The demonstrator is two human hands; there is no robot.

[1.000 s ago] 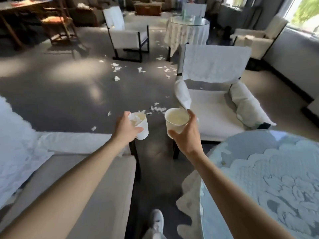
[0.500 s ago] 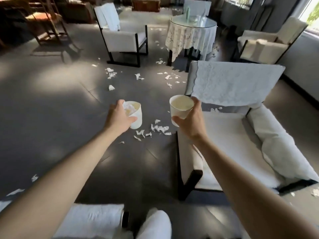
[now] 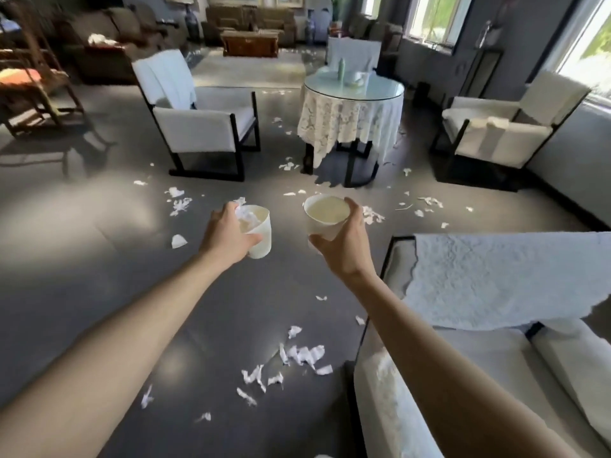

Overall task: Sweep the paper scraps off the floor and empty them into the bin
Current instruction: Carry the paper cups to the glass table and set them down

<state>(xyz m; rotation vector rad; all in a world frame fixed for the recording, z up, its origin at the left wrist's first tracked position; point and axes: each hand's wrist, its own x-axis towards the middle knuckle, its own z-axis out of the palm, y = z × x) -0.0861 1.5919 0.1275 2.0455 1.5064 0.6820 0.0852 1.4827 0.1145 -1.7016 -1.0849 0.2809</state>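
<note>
Left hand grips cup holding scraps; right hand grips empty cup. Scraps litter floor; sweeping unstarted, no bin visible.

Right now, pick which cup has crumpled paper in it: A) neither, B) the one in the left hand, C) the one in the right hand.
B: crumpled paper shows inside the left cup, gripped by the left hand; the right cup, in the right hand, shows a bare inside.
</note>
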